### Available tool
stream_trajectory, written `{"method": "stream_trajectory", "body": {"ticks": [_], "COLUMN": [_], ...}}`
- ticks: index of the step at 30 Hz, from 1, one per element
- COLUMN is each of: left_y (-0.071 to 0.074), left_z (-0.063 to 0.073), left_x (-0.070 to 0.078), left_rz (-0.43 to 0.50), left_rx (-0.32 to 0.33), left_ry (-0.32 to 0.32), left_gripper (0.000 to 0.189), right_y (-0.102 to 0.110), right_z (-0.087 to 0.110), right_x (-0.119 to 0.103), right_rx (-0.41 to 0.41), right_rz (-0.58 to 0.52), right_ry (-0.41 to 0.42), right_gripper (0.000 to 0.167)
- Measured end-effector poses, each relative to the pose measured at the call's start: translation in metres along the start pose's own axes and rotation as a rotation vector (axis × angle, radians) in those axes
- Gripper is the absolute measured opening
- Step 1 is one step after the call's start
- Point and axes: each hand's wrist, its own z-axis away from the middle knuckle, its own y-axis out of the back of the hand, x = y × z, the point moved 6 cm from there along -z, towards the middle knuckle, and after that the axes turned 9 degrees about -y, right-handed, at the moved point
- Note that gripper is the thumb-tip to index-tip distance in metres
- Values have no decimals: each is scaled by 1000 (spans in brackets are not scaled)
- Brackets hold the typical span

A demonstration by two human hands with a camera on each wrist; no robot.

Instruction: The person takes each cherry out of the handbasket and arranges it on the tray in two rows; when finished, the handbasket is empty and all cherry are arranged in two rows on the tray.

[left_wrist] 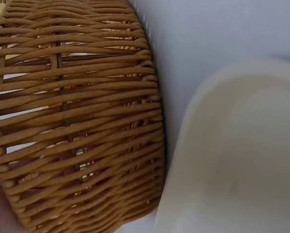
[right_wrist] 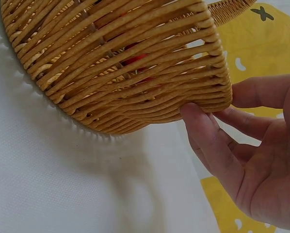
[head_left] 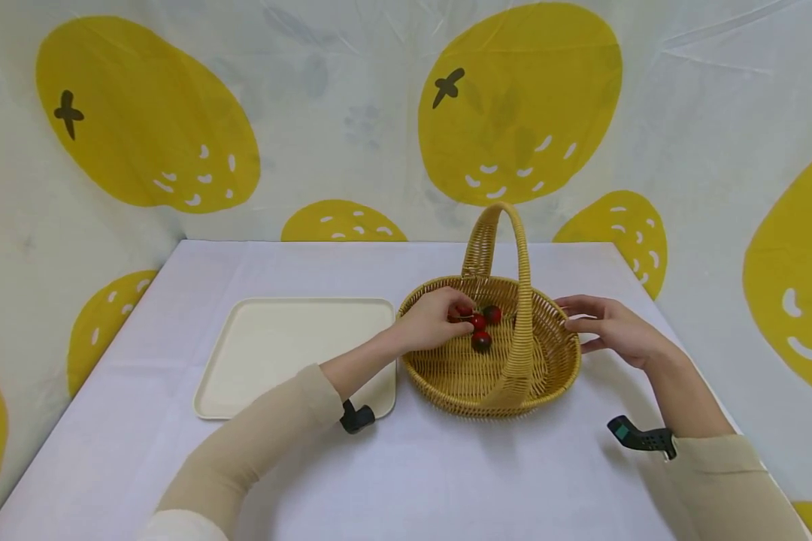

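The biggest thing I have on the feed is the fruit-print backdrop point(head_left: 352, 113), rising behind the far edge of the white-covered table point(head_left: 446, 481). On the table, left of centre and back from the near edge, I have the cream tray point(head_left: 291, 353). Just beside it, toward the table's right edge, stands the wicker basket point(head_left: 470, 372); I can't be sure whether the two touch. The basket's long axis runs left to right, and its tall handle point(head_left: 525, 300) crosses it from far rim to near rim.

I see the right hand point(head_left: 616, 328) at the basket's right end, its spread fingers and thumb touching the rim and outer wall from outside, with nothing lifted. The left hand point(head_left: 436, 321) reaches in over the left rim, fingers bent down among the red fruits point(head_left: 478, 323). I can't tell whether thumb and fingers have closed on one; the left wrist view gives me only the basket's wall and the tray.

Smallest are those fruits, at least four, inside the basket left of the handle. They lie right at the left fingertips and just beyond them, so the left hand is much the nearer.
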Motion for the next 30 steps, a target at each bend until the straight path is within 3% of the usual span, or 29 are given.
{"method": "stream_trajectory", "body": {"ticks": [8,13,23,30], "left_y": [-18,-28,-40,-47], "left_z": [-12,-19,-25,-25], "left_x": [-4,-5,-3,-1], "left_rz": [-38,-115,-291,-346], "left_rx": [-41,-59,-87,-149], "left_ry": [37,44,18,15], "left_gripper": [28,29,27,24], "right_y": [0,0,-2,-2], "right_z": [0,0,0,1], "right_x": [-1,-1,-1,0], "right_rx": [4,7,6,15], "right_rz": [-2,-4,-13,-5], "right_ry": [-3,2,4,9], "right_gripper": [53,53,53,53]}}
